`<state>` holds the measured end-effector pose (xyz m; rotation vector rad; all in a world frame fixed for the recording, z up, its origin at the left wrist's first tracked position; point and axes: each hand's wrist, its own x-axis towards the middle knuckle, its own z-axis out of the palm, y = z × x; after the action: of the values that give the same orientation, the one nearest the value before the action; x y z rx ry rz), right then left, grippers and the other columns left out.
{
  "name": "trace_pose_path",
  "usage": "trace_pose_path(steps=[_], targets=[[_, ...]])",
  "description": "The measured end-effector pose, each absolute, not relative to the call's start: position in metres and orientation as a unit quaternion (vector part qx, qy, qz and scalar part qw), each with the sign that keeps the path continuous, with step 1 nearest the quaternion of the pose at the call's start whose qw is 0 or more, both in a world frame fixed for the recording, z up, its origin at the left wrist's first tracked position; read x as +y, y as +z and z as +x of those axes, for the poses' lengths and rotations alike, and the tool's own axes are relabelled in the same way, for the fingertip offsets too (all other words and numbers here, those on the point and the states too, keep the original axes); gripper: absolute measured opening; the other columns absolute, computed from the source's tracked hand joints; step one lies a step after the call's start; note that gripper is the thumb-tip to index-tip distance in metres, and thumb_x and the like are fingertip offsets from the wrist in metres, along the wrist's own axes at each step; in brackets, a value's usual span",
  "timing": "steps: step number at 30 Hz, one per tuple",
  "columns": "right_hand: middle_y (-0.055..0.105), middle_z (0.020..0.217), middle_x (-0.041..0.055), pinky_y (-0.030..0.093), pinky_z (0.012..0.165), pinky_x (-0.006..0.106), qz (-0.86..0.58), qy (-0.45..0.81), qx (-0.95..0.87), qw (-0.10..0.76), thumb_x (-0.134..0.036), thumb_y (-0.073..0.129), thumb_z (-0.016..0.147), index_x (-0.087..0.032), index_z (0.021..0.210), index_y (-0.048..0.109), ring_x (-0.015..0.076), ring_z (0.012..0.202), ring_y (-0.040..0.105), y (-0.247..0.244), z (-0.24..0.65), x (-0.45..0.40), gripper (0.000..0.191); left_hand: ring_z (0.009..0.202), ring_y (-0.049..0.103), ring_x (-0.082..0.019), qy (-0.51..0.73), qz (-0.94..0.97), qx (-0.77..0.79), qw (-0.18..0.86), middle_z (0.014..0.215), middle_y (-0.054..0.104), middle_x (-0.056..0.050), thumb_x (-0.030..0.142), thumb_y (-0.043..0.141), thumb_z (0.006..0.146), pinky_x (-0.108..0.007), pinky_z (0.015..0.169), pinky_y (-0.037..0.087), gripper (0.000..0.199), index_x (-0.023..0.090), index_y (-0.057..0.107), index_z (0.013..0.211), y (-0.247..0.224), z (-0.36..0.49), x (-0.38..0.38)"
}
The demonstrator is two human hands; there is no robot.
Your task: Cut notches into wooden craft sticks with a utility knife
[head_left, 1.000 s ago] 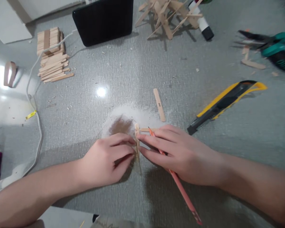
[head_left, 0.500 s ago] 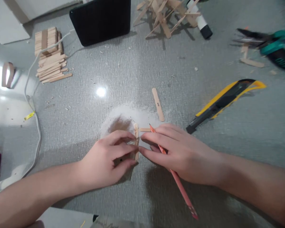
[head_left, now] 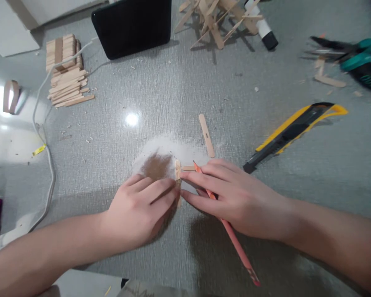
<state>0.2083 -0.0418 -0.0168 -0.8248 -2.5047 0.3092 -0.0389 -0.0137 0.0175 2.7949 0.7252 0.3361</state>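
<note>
An upright-lying wooden stick (head_left: 177, 166) is on the table between both hands. My left hand (head_left: 148, 202) pinches its left side, fingers together. From the right, the fingertips of my right hand (head_left: 228, 189) touch the same stick, while a pink pencil (head_left: 235, 241) is held among its fingers, point toward the top. Part of a second stick (head_left: 189, 168) shows at right angles to the first, beside the pencil tip. Above my right hand lies a loose stick (head_left: 206, 136) with a small dark mark. White and brown powdery patches (head_left: 157, 165) surround the work spot.
A yellow and black cutter (head_left: 293, 128) lies right of my right hand, with teal-handled pliers (head_left: 358, 62) farther back. Stick bundles (head_left: 62, 51) and a white cable (head_left: 51, 165) are at left. A black tablet (head_left: 132, 29) and a stick structure (head_left: 214, 24) stand at the back.
The fingers of my left hand have drawn closer together on the stick, uncovering more of the brown patch. My right hand has barely moved.
</note>
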Motion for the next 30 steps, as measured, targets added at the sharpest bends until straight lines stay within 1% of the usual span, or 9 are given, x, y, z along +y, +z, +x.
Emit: trace_pose_path(steps=[2,5,7,10,12,18,22,26,30], targets=[[0.067,0.118,0.0183,0.048,0.077,0.041,-0.302,0.111,-0.915,0.241,-0.006,0.052,0.092,-0.013,0.107,0.069,0.0247,0.094,0.058,-0.0171,0.2081,-0.0423,0.025,0.078,0.062,-0.016,0.121,0.953,0.256,0.109,0.107,0.073,-0.002,0.022,0.062,0.092,-0.034,0.066,0.045,0.019,0.019,0.067,0.110,0.0162,-0.0383,-0.0126],[0.065,0.123,0.0193,0.048,0.080,0.042,-0.312,0.108,-0.913,0.239,-0.005,0.053,0.091,-0.015,0.110,0.069,0.0253,0.097,0.058,-0.0175,0.2078,-0.0434,0.028,0.082,0.063,-0.017,0.122,0.951,0.254,0.129,0.101,0.072,-0.002,0.028,0.062,0.092,-0.034,0.070,0.045,0.017,0.019,0.068,0.105,0.0146,-0.0378,-0.0124],[0.065,0.123,0.0187,0.048,0.080,0.041,-0.317,0.116,-0.911,0.237,-0.005,0.053,0.090,-0.015,0.111,0.069,0.0257,0.099,0.058,-0.0173,0.2078,-0.0438,0.028,0.088,0.065,-0.018,0.127,0.950,0.246,0.147,0.107,0.072,-0.004,0.030,0.063,0.092,-0.034,0.073,0.047,0.018,0.018,0.068,0.105,0.0136,-0.0376,-0.0125],[0.066,0.120,0.0175,0.048,0.079,0.041,-0.315,0.128,-0.909,0.241,-0.006,0.053,0.091,-0.015,0.108,0.070,0.0252,0.097,0.057,-0.0155,0.2076,-0.0432,0.025,0.105,0.065,-0.021,0.137,0.950,0.235,0.155,0.120,0.069,-0.006,0.032,0.063,0.093,-0.035,0.082,0.050,0.019,0.017,0.067,0.105,0.0131,-0.0369,-0.0113],[0.066,0.120,0.0169,0.048,0.080,0.041,-0.315,0.128,-0.909,0.240,-0.008,0.053,0.092,-0.015,0.105,0.071,0.0253,0.097,0.057,-0.0137,0.2073,-0.0424,0.023,0.109,0.065,-0.022,0.143,0.950,0.231,0.154,0.120,0.070,-0.006,0.034,0.063,0.093,-0.035,0.084,0.052,0.019,0.017,0.067,0.103,0.0133,-0.0361,-0.0099],[0.068,0.115,0.0137,0.048,0.084,0.045,-0.318,0.127,-0.911,0.232,-0.014,0.053,0.096,-0.016,0.104,0.071,0.0263,0.100,0.057,-0.0140,0.2070,-0.0422,0.020,0.105,0.068,-0.021,0.158,0.948,0.223,0.165,0.109,0.073,-0.005,0.037,0.068,0.091,-0.034,0.085,0.054,0.025,0.016,0.068,0.104,0.0123,-0.0367,-0.0068],[0.067,0.121,0.0114,0.048,0.088,0.046,-0.314,0.135,-0.909,0.238,-0.012,0.055,0.095,-0.014,0.107,0.070,0.0257,0.101,0.057,-0.0162,0.2075,-0.0422,0.020,0.109,0.068,-0.021,0.167,0.950,0.214,0.154,0.113,0.074,-0.005,0.038,0.071,0.089,-0.035,0.093,0.054,0.030,0.014,0.069,0.108,0.0107,-0.0398,-0.0074],[0.067,0.123,0.0109,0.048,0.090,0.047,-0.313,0.143,-0.910,0.231,-0.009,0.049,0.095,-0.011,0.113,0.068,0.0239,0.099,0.057,-0.0138,0.2088,-0.0408,0.026,0.111,0.067,-0.021,0.163,0.951,0.211,0.157,0.115,0.074,-0.006,0.035,0.072,0.089,-0.033,0.093,0.055,0.030,0.012,0.069,0.107,0.0107,-0.0410,-0.0085],[0.067,0.122,0.0110,0.048,0.094,0.049,-0.316,0.149,-0.907,0.235,-0.011,0.049,0.096,-0.014,0.103,0.070,0.0248,0.101,0.056,-0.0110,0.2089,-0.0406,0.023,0.111,0.067,-0.021,0.164,0.949,0.217,0.160,0.114,0.074,-0.006,0.033,0.073,0.088,-0.033,0.095,0.055,0.029,0.011,0.070,0.106,0.0108,-0.0406,-0.0094]])
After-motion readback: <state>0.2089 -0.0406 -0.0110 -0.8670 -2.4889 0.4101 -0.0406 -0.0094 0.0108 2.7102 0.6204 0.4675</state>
